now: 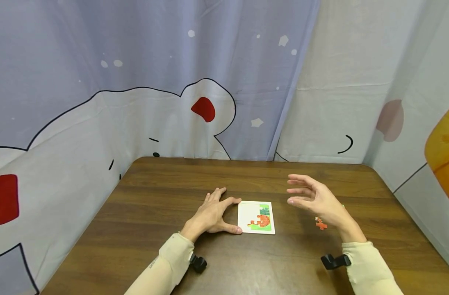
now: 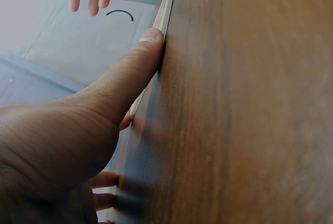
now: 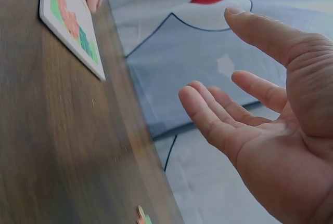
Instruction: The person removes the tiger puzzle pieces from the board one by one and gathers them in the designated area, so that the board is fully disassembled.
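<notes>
Half the puzzle board (image 1: 248, 209) here looks filled, ten o'clock blank; left hand (image 1: 210, 214) touches it, fingers spread; right hand (image 1: 324, 203) empty, fingers parted; unplaced piece (image 1: 321, 225) toward three

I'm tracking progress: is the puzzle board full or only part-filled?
Only part-filled: in the head view, the puzzle board has colored pieces toward the right, but bare white at upper left.
</notes>
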{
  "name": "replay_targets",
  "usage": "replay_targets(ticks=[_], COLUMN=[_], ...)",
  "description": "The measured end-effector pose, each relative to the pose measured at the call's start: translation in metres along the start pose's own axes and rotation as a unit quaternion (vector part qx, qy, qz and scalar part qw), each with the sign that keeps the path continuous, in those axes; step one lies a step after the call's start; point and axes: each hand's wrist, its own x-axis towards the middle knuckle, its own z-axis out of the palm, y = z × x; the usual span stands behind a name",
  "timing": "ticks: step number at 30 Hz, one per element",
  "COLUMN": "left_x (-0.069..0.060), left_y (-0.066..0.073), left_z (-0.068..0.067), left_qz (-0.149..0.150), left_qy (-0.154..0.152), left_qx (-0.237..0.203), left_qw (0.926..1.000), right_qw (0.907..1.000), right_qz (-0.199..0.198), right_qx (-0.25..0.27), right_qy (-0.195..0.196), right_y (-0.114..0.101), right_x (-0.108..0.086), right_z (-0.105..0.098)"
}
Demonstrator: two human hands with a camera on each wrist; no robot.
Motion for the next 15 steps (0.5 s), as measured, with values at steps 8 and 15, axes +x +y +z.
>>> replay_targets(ticks=[8, 15], left_x=[0.001, 0.0], left_y=[0.0, 0.001], left_z=[0.001, 0.0], left_qz=[0.0, -0.003], left_qy=[0.002, 0.003], left_qx=[0.004, 0.002], left_qw=[1.0, 1.0], right_qw=[0.9994, 0.9988], right_qz=[0.0, 0.008], right_qx=[0.033, 0.042], right_qy=[-0.01, -0.022], right_y=[0.001, 0.004], right_x=[0.006, 0.01], right_z=[0.017, 0.033])
